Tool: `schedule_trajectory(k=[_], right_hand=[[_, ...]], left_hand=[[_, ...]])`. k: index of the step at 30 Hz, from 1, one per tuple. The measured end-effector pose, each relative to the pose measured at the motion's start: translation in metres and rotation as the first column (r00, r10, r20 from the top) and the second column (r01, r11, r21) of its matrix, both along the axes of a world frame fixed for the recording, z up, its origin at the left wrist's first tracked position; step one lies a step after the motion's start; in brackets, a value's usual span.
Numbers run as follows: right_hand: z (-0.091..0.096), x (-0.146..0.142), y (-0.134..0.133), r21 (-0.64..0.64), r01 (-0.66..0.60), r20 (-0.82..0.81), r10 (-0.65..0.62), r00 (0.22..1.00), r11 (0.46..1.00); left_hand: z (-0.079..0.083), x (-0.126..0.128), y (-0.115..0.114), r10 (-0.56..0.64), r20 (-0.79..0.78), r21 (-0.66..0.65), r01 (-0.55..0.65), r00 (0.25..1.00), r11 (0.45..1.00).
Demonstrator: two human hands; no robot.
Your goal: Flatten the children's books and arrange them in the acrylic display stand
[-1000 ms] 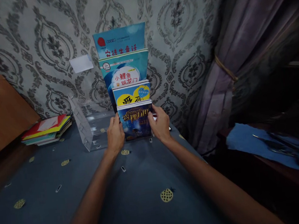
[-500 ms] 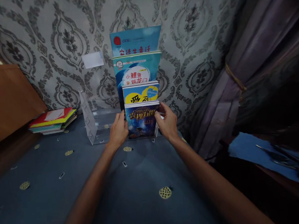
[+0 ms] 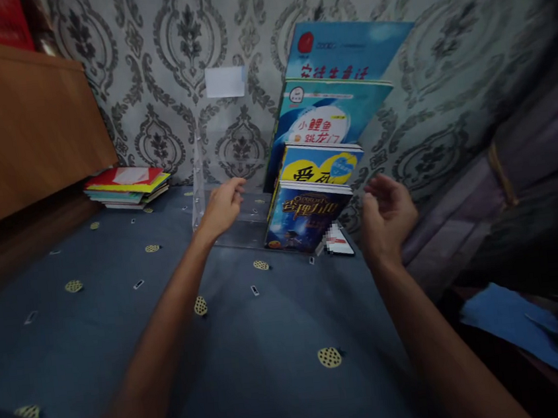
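The left hand [image 3: 226, 204] and right hand [image 3: 389, 214] are parting from upright books.
Above the counter [image 3: 273, 342] with its blue pineapple-printed cloth, the right hand is hanging half-curled and empty, apart from the books; the left is hovering loosely curled, seemingly empty, by the transparent plastic tiered rack [image 3: 199, 184], contact being unclear. The dark-blue gold-lettered book [image 3: 307, 216] is standing in front, while the yellow-and-blue book [image 3: 321, 164], teal book [image 3: 338, 106] and tall blue book [image 3: 346, 45] are rising behind. Earlier frames are showing both hands gripping the dark-blue book's sides; their release is suggesting the rack alone is now supporting it.
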State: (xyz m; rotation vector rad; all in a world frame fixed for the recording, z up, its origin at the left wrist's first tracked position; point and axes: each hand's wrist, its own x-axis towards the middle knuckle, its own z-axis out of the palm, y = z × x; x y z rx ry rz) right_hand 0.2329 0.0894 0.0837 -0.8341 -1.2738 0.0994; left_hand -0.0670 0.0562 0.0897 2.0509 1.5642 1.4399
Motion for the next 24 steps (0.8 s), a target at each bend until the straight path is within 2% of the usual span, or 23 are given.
schedule_trajectory(k=[2,5,9,12,14,16,17,19,21,24], right_hand=[[0.006,-0.005,-0.01,0.06,-0.01,0.04,0.008,0.999,0.998],[0.007,-0.019,-0.027,0.099,-0.139,0.176,0.12,0.977,0.985],[-0.013,-0.053,-0.051,-0.006,-0.354,0.404,0.326,0.855,0.935],[-0.041,-0.087,-0.071,-0.195,-0.506,0.521,0.526,0.672,0.84],[-0.061,-0.111,-0.086,-0.34,-0.546,0.538,0.635,0.554,0.765],[-0.077,-0.134,-0.099,-0.473,-0.577,0.534,0.737,0.414,0.667],[-0.083,-0.144,-0.105,-0.519,-0.583,0.516,0.773,0.37,0.625],[-0.092,-0.162,-0.115,-0.588,-0.599,0.462,0.833,0.304,0.544],[-0.098,-0.174,-0.123,-0.63,-0.617,0.395,0.878,0.27,0.473],[-0.103,-0.183,-0.13,-0.647,-0.642,0.36,0.907,0.22,0.412]], left_hand=[[0.005,-0.003,-0.004,-0.006,0.009,-0.013,0.007,1.0,1.0],[0.011,-0.004,-0.007,-0.025,0.038,-0.016,0.026,0.999,1.0],[0.015,-0.006,-0.008,-0.051,0.076,-0.013,0.052,0.996,0.999],[0.017,-0.01,-0.009,-0.063,0.116,-0.004,0.064,0.991,0.998],[0.02,-0.015,-0.011,-0.058,0.161,-0.002,0.059,0.985,0.998],[0.023,-0.021,-0.012,-0.047,0.233,0.0,0.049,0.971,0.999],[0.025,-0.024,-0.013,-0.045,0.277,0.002,0.046,0.96,0.999],[0.029,-0.03,-0.015,-0.048,0.37,0.007,0.049,0.928,0.999],[0.031,-0.038,-0.015,-0.052,0.459,0.02,0.048,0.887,0.999],[0.03,-0.054,-0.015,-0.043,0.576,0.051,0.017,0.816,0.999]])
